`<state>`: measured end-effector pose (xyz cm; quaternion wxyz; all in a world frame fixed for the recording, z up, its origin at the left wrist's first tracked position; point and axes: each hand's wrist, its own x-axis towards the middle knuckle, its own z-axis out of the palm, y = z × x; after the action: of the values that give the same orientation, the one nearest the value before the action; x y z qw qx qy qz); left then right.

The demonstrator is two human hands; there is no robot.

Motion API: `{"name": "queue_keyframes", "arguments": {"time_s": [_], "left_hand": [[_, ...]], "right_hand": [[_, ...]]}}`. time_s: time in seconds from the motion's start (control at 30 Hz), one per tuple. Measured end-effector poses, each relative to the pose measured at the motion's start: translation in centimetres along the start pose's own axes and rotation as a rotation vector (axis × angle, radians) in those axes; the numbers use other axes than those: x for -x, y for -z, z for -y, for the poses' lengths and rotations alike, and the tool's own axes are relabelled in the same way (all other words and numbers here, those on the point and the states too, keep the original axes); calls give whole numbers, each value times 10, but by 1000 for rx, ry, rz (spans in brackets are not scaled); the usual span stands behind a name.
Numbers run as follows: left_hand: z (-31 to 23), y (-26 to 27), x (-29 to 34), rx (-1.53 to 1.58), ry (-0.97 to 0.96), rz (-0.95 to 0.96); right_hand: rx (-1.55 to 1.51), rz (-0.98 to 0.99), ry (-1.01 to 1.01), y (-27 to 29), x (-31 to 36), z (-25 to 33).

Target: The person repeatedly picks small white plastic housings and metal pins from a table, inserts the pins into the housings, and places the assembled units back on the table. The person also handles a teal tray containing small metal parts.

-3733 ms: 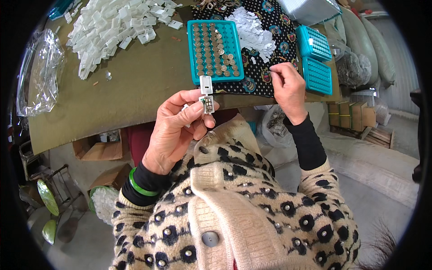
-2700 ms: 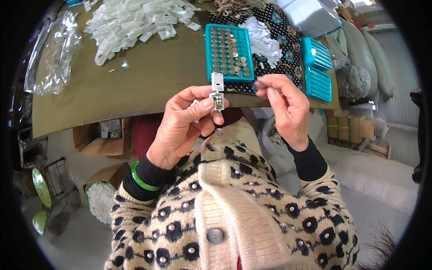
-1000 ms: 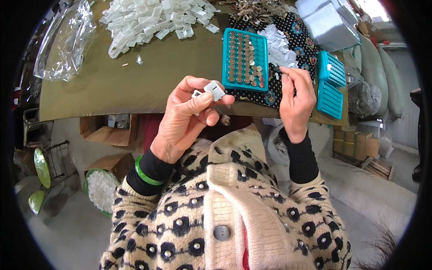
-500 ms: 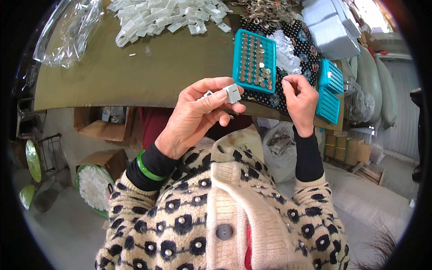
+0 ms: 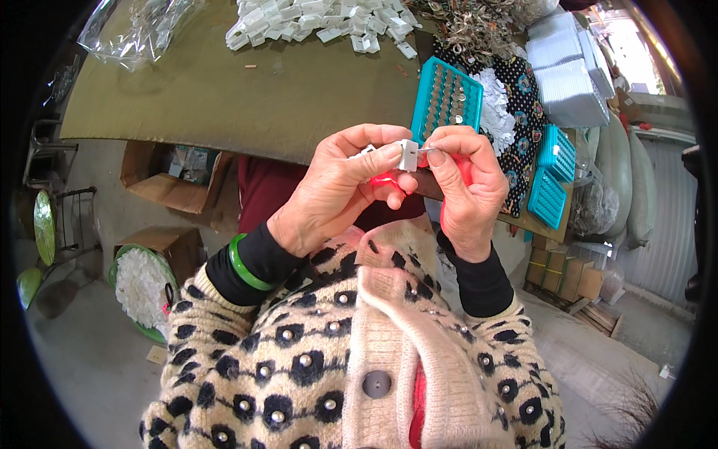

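My left hand (image 5: pixel 329 179) pinches a small white plastic case (image 5: pixel 407 156) between thumb and fingers; another white piece (image 5: pixel 363 151) shows behind the thumb. My right hand (image 5: pixel 471 183) is closed just beside it, thumb and forefinger pinching a thin, pale strip (image 5: pixel 423 151) that meets the case's right side. Red light glows on the fingers of both hands. Beyond the right hand lies a teal tray (image 5: pixel 471 101), with rows of round silver cells (image 5: pixel 441 97) in its pockets.
White plastic cases (image 5: pixel 321 19) are heaped at the table's far side. White paper-like pieces (image 5: pixel 495 105) lie on a dotted cloth, with tangled wiry parts (image 5: pixel 479 30) behind. Two teal trays (image 5: pixel 548 196) and white stacks (image 5: pixel 572 86) stand right. A cardboard box (image 5: pixel 157 196) sits below the table's front edge.
My right hand has moved left from beside the tray to the white case in my left hand. Red light has appeared around the fingers. The whole view has shifted slightly.
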<state>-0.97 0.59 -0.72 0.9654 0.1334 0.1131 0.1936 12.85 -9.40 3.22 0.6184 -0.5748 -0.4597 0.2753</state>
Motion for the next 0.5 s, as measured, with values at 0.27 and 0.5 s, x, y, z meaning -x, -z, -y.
{"name": "queue_keyframes", "arguments": {"time_s": [0.27, 0.5], "left_hand": [[6, 1, -4, -73, 5, -60], [3, -3, -3, -142, 3, -91]], "right_hand": [[256, 51, 129, 6, 0, -7], [203, 38, 96, 11, -3, -5]]}}
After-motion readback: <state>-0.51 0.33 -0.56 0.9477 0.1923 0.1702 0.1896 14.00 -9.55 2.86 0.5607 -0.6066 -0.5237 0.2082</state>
